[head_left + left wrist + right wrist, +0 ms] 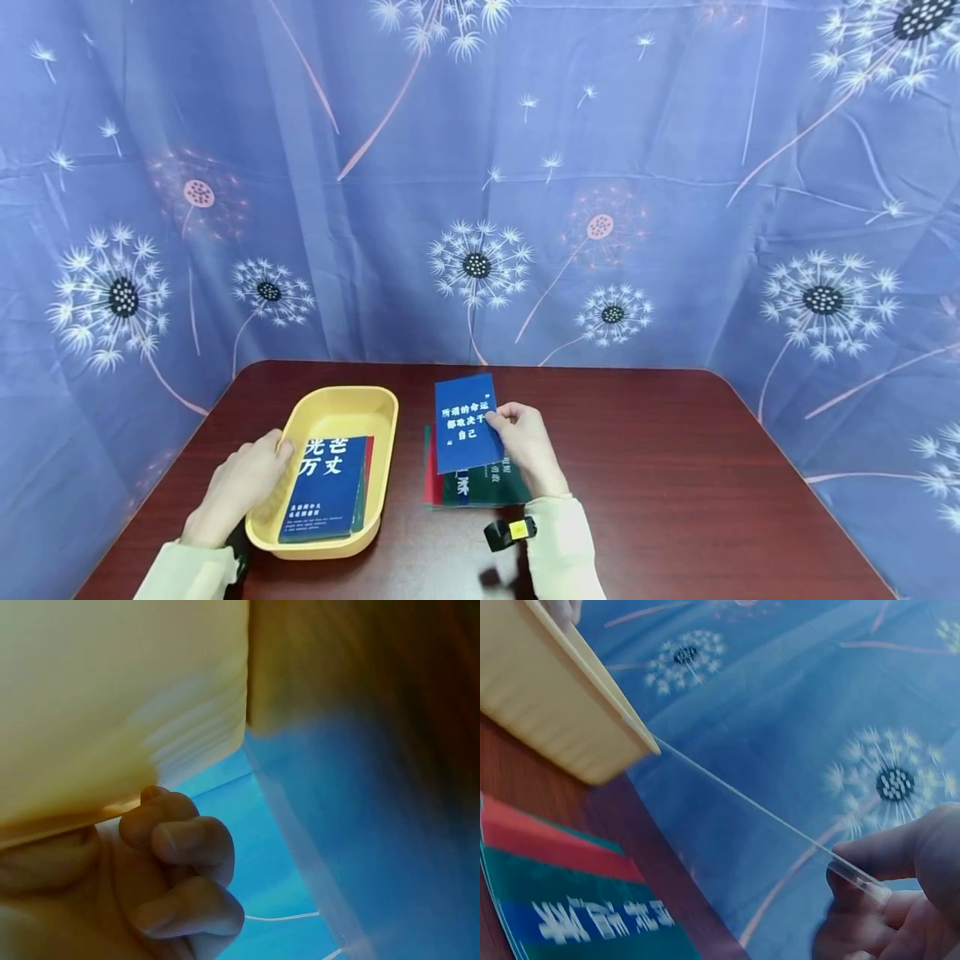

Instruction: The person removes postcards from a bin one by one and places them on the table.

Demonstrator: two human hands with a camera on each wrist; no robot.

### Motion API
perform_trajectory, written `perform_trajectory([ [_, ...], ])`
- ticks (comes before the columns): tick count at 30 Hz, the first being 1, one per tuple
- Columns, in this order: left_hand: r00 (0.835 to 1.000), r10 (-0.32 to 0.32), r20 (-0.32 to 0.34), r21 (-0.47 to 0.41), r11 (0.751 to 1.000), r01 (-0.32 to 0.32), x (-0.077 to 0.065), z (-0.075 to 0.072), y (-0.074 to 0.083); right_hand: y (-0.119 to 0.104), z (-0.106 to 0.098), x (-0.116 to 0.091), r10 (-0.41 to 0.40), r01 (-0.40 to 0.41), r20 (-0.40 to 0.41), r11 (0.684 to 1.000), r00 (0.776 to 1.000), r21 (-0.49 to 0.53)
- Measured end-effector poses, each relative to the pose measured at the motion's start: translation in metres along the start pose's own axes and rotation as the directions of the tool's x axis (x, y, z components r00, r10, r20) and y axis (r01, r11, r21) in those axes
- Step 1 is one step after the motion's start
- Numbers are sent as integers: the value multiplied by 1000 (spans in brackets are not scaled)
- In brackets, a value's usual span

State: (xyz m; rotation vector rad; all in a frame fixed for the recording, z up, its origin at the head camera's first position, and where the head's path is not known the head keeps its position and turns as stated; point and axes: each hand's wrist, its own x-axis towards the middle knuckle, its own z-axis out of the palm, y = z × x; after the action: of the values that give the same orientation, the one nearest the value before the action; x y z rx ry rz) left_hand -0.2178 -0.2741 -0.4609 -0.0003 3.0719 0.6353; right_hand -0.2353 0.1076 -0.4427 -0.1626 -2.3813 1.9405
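My right hand (pixel 531 442) pinches a blue card (pixel 468 450) with white characters by its right edge, thumb on the printed face. In the right wrist view the card (pixel 742 798) shows edge-on as a thin line from the fingers. Below it on the table lies a stack of green, red and blue cards (pixel 498 492), partly hidden. At the left my left hand (pixel 240 483) grips the rim of a yellow plastic basin (pixel 341 407). The left wrist view shows its fingers curled at the basin's edge. Inside the basin lies a pile of cards (pixel 322 492), a blue one on top.
The dark red wooden table (pixel 675 475) extends to the right of the cards. A blue curtain (pixel 480 150) with dandelion prints hangs behind and at both sides of it. A black strap with a yellow label (pixel 519 529) sits at the right wrist.
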Motion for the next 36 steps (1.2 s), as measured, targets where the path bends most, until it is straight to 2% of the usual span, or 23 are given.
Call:
perform_trajectory([
  [5,1000,4,-1,5,1000,-4,0,-2,1,7,-17,3,53,-53,-29,998,998,-17],
  [11,1000,-4,-1,6,1000,4,0,-2,2,22,-40,5,130,-129,28,991,991,-31],
  [18,1000,-4,-1,12,1000,4,-1,-3,3,39,-58,8,157,-155,66,987,985,-47],
  [26,1000,-2,-6,16,1000,2,-3,-3,1,45,-60,7,215,-202,157,975,964,-94],
  [36,999,32,-25,17,999,-32,-2,-1,1,51,-55,6,205,-182,160,972,965,-149],
])
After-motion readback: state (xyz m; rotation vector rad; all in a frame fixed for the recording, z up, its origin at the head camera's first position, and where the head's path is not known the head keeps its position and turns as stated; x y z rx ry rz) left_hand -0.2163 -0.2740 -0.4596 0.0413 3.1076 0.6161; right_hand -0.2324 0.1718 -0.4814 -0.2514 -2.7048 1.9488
